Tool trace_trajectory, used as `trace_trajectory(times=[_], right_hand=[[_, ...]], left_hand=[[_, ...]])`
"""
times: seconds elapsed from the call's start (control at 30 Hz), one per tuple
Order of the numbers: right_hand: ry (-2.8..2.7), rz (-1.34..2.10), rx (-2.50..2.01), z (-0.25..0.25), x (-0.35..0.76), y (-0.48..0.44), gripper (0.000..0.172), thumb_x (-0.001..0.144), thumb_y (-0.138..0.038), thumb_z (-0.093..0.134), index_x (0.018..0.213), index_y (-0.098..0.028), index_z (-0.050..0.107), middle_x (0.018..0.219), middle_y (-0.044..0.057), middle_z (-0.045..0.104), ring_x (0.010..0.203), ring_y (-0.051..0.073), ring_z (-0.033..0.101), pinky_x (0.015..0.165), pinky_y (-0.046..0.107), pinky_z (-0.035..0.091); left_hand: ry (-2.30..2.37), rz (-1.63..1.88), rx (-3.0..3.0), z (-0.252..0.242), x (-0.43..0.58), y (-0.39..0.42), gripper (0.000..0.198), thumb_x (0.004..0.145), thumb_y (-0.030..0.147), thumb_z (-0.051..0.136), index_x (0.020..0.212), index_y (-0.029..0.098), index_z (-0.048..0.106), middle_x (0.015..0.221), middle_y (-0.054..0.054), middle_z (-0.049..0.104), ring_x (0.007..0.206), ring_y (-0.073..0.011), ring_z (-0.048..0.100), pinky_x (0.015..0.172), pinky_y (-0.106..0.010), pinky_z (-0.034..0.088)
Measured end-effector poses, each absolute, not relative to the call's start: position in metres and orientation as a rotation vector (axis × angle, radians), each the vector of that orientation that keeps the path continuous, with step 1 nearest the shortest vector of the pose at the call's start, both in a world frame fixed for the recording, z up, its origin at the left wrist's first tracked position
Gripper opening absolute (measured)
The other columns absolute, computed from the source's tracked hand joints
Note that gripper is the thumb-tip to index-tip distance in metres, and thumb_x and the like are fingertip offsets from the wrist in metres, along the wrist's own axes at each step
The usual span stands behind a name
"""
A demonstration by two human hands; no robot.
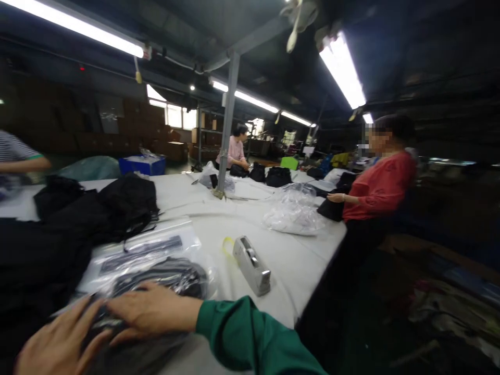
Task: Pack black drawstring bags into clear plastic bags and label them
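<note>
My left hand (57, 341) lies at the lower left, fingers stretched and apart. Close beside it my right hand (152, 310), in a green sleeve, rests flat with its fingers spread. Both press down on a dark folded item (135, 354) that seems to be in clear plastic; the hands partly hide it. Just beyond them lies a clear plastic bag (183, 276) with a dark grey item inside. Another flat clear bag (144, 252) with dark contents is behind that one.
A grey tape dispenser (252, 265) stands right of my hands, beside a yellow tape ring (227, 246). Black bags (125, 203) are heaped at left. Clear plastic bags (292, 211) lie farther back near a metal post (227, 125). A person in red (385, 187) stands at the right edge.
</note>
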State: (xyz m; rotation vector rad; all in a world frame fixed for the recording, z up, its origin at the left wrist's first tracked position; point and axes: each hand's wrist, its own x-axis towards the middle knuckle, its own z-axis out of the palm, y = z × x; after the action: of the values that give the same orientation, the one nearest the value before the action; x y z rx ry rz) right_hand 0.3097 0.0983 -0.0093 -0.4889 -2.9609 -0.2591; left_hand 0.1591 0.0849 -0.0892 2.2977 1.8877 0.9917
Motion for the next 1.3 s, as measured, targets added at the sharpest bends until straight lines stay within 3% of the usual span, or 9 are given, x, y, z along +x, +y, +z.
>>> trace_trajectory(times=[0.1, 0.2, 0.27, 0.4, 0.7, 0.9, 1.13, 1.23, 1.3], right_hand=[[-2.735, -0.091, -0.647, 0.011, 0.333, 0.09, 0.075, 0.09, -0.058, 0.054, 0.144, -0.008, 0.037, 0.145, 0.015, 0.049, 0.134, 0.025, 0.043, 0.112, 0.037, 0.032], [-2.608, -0.005, -0.837, 0.011, 0.365, 0.107, 0.067, 0.095, -0.052, 0.049, 0.145, -0.009, 0.039, 0.145, 0.018, 0.048, 0.136, 0.031, 0.04, 0.116, 0.052, 0.023], [-2.597, 0.007, -0.928, -0.002, 0.381, 0.122, 0.058, 0.097, -0.048, 0.047, 0.141, -0.01, 0.045, 0.143, 0.019, 0.05, 0.135, 0.034, 0.042, 0.112, 0.059, 0.028], [-2.548, 0.026, -0.948, -0.036, 0.395, 0.139, 0.051, 0.1, -0.047, 0.039, 0.132, -0.012, 0.057, 0.132, 0.017, 0.06, 0.124, 0.03, 0.055, 0.103, 0.048, 0.045], [-2.422, -0.018, -0.933, -0.065, 0.394, 0.147, 0.06, 0.102, -0.051, 0.022, 0.129, -0.013, 0.06, 0.13, 0.016, 0.062, 0.123, 0.027, 0.057, 0.103, 0.046, 0.047], [-2.434, 0.046, -0.919, -0.068, 0.399, 0.145, 0.067, 0.101, -0.055, 0.016, 0.133, -0.011, 0.057, 0.132, 0.017, 0.061, 0.126, 0.028, 0.054, 0.105, 0.048, 0.046], [-2.425, 0.066, -0.992, -0.035, 0.409, 0.141, 0.077, 0.098, -0.061, 0.011, 0.144, -0.008, 0.043, 0.138, 0.022, 0.054, 0.132, 0.033, 0.047, 0.107, 0.06, 0.038], [-2.398, 0.05, -0.926, -0.003, 0.407, 0.13, 0.081, 0.096, -0.065, 0.009, 0.15, -0.008, 0.03, 0.147, 0.021, 0.044, 0.141, 0.032, 0.035, 0.113, 0.061, 0.027], [-2.428, 0.052, -0.852, 0.011, 0.398, 0.124, 0.082, 0.095, -0.066, 0.007, 0.151, -0.008, 0.027, 0.15, 0.019, 0.041, 0.143, 0.03, 0.032, 0.115, 0.058, 0.024]], left_hand=[[1.976, 0.944, 2.321, -0.088, 0.1, 0.043, 0.05, 0.091, 0.049, 0.042, 0.125, 0.019, 0.062, 0.135, -0.012, 0.059, 0.118, -0.0321, 0.059, 0.101, -0.045, 0.047], [1.99, 0.962, 2.308, -0.087, 0.082, 0.032, 0.05, 0.096, 0.052, 0.036, 0.124, 0.019, 0.061, 0.133, -0.013, 0.06, 0.116, -0.0302, 0.058, 0.099, -0.045, 0.046], [1.947, 1.047, 2.223, -0.092, 0.081, 0.037, 0.05, 0.096, 0.055, 0.037, 0.121, 0.02, 0.061, 0.124, -0.012, 0.064, 0.109, -0.0286, 0.059, 0.094, -0.043, 0.048], [1.844, 1.199, 2.067, -0.109, 0.081, 0.046, 0.053, 0.097, 0.06, 0.029, 0.104, 0.02, 0.062, 0.101, -0.009, 0.066, 0.092, -0.0235, 0.062, 0.08, -0.034, 0.05], [1.782, 1.341, 1.951, -0.131, 0.078, 0.064, 0.062, 0.099, 0.057, 0.012, 0.079, 0.02, 0.057, 0.08, -0.006, 0.058, 0.078, -0.0186, 0.058, 0.074, -0.029, 0.048], [1.911, 1.396, 1.747, -0.138, 0.068, 0.063, 0.052, 0.098, 0.051, 0.025, 0.083, 0.02, 0.063, 0.087, -0.007, 0.063, 0.084, -0.0206, 0.062, 0.081, -0.033, 0.049], [2.156, 1.72, 1.13, -0.156, 0.049, -0.013, 0.064, 0.094, 0.066, 0.023, 0.119, 0.018, 0.058, 0.122, -0.015, 0.061, 0.116, -0.0313, 0.057, 0.104, -0.053, 0.042], [1.912, 1.992, 0.434, -0.173, 0.066, -0.064, 0.062, 0.085, 0.073, 0.041, 0.113, 0.021, 0.058, 0.114, -0.011, 0.065, 0.113, -0.0322, 0.061, 0.106, -0.054, 0.043], [1.654, 1.913, 0.04, -0.181, 0.093, -0.089, 0.053, 0.086, 0.068, 0.048, 0.106, 0.021, 0.059, 0.102, -0.01, 0.069, 0.101, -0.0319, 0.068, 0.1, -0.054, 0.049]])
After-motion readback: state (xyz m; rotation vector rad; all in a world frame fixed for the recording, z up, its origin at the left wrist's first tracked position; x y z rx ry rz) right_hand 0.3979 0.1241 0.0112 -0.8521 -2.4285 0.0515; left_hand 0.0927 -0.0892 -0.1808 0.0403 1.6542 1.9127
